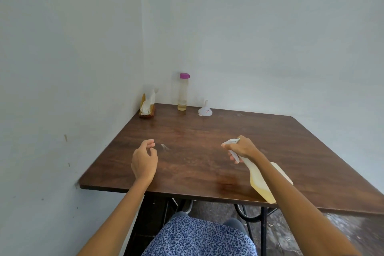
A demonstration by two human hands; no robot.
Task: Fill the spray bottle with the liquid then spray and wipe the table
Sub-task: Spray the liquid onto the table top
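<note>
My right hand [242, 148] is closed around the white trigger head of a clear spray bottle [259, 181]. The bottle holds yellowish liquid and is tilted, its nozzle aimed left over the brown wooden table [207, 141]. Empty, my left hand [144, 159] hovers over the table's left part with its fingers loosely curled. A tall clear bottle [183, 92] with a purple cap stands at the far corner, a little yellowish liquid in its bottom. Beside it, a white funnel [205, 109] rests upside down. White tissues sit in a wooden holder [147, 106] against the left wall.
The table is pushed into a corner of pale walls at left and back. A small wet mark [164, 147] lies near my left hand. Below the near table edge are black metal legs and my patterned clothing.
</note>
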